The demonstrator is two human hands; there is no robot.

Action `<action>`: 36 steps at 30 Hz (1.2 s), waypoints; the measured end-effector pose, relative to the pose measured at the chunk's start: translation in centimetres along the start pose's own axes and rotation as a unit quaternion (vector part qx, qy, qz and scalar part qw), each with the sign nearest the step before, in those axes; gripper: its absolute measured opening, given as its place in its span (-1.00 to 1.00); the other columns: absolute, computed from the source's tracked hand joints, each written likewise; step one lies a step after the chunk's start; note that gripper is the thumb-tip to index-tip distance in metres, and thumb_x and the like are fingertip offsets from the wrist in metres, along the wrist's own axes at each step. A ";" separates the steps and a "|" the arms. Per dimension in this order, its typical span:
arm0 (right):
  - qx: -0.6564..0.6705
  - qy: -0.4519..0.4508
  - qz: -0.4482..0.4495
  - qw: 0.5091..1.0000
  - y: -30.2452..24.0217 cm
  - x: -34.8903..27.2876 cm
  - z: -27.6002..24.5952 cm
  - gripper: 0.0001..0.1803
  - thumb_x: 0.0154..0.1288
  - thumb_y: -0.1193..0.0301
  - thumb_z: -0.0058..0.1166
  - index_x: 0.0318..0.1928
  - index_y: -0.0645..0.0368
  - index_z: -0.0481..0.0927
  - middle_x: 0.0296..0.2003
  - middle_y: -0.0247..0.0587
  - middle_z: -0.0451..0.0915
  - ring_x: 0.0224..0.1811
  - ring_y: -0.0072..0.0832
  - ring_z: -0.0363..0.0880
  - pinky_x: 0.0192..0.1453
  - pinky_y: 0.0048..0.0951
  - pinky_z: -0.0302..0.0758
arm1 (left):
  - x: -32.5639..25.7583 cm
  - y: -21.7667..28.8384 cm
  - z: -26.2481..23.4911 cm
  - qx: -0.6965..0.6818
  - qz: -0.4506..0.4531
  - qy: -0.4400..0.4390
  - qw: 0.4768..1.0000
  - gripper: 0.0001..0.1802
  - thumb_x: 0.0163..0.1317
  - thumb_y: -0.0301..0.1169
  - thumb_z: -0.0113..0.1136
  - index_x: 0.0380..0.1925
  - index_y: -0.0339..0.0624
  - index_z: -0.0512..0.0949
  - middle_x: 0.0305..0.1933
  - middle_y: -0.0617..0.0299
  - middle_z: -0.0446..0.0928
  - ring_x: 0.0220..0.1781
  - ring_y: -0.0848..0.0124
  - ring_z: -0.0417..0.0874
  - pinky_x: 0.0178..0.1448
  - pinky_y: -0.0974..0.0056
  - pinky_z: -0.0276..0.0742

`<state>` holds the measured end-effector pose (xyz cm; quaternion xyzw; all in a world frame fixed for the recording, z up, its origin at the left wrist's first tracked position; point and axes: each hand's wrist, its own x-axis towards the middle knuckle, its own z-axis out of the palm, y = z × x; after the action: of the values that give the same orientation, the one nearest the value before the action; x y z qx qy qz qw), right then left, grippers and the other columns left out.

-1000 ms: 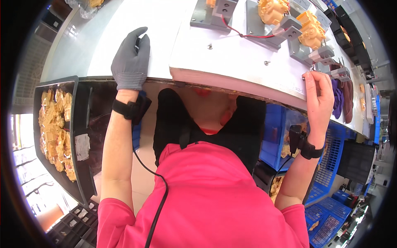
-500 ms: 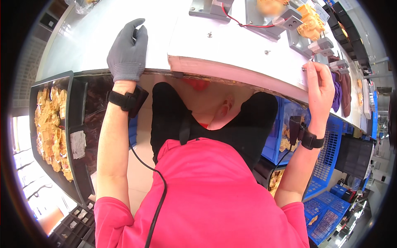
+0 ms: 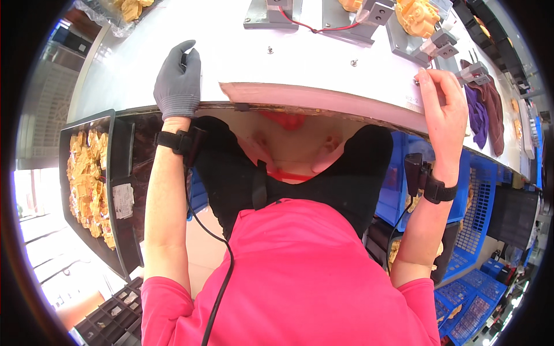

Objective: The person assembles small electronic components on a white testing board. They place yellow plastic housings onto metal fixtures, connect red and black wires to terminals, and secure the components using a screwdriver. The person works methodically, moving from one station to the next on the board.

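Observation:
My left hand (image 3: 178,83), in a grey glove, rests at the white table's (image 3: 231,63) near edge. Its thumb and index finger are bent with a gap between them, and no object shows there; the other fingers are partly hidden. Bare, my right hand (image 3: 444,106) lies at the table's right side. Its thumb and index fingertip close on a small metal toggle switch (image 3: 416,82), mostly covered by the fingers. Two similar switches (image 3: 270,50) stand further left. Beyond my right hand is a grey fixture (image 3: 407,49) with a yellow plastic part (image 3: 416,17) on it.
More grey fixtures (image 3: 268,24) with red wires (image 3: 314,30) line the far side. Purple and brown cloths (image 3: 490,115) lie right of my hand. A black bin (image 3: 112,190) of yellow parts stands at left, blue crates (image 3: 479,202) at right. A cable (image 3: 222,288) crosses my shirt.
The view has shifted, so the table and fixtures sit further left and higher. My right fingers stay at the switch; my left hand stays at the table edge, its finger gap looking narrower.

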<state>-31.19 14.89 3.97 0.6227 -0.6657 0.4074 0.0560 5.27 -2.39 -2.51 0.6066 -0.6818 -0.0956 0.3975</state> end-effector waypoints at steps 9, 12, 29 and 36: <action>0.022 0.008 0.002 1.000 0.4 0.0 0.1 -0.81 0.39 0.40 0.19 -0.22 0.31 0.63 -0.34 -0.23 0.59 -0.29 -0.48 0.54 -0.13 -0.50 0.45 | 0.0 0.2 0.3 0.001 -0.013 0.006 1.000 -0.68 0.35 -0.15 0.14 0.01 0.06 0.67 -0.40 0.29 0.59 -0.35 0.41 0.59 -0.12 0.29 0.52; -0.006 0.002 0.002 1.000 -0.1 0.1 0.1 -0.81 0.39 0.40 0.20 -0.22 0.32 0.62 -0.35 -0.24 0.58 -0.30 -0.49 0.54 -0.12 -0.50 0.46 | -0.2 0.2 0.0 0.000 -0.022 -0.001 1.000 -0.69 0.35 -0.15 0.13 0.01 0.08 0.67 -0.39 0.26 0.61 -0.34 0.38 0.62 -0.12 0.27 0.53; 0.075 0.018 -0.028 0.997 0.4 0.8 2.3 -0.83 0.30 0.42 0.13 -0.20 0.28 0.64 -0.28 -0.02 0.64 -0.13 -0.12 0.59 0.05 -0.19 0.51 | 2.2 -8.9 2.2 -0.138 0.038 -0.026 0.989 -0.63 0.48 -0.41 0.02 0.19 -0.37 0.48 0.17 -0.02 0.59 0.18 0.22 0.61 0.31 0.23 0.48; 0.035 0.106 -0.011 0.994 0.4 -0.4 0.1 -0.82 0.17 0.29 0.25 -0.46 0.10 0.64 -0.49 -0.17 0.53 -0.34 -0.11 0.58 -0.23 -0.13 0.50 | 1.7 -3.3 1.6 -0.034 0.057 -0.058 0.996 -0.56 0.55 -0.22 -0.07 0.26 -0.24 0.47 0.25 0.05 0.55 0.26 0.20 0.56 0.34 0.22 0.39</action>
<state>-31.39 15.13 3.49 0.5849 -0.6347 0.4931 0.1089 6.79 -5.24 -4.86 0.5468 -0.7333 -0.1307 0.3824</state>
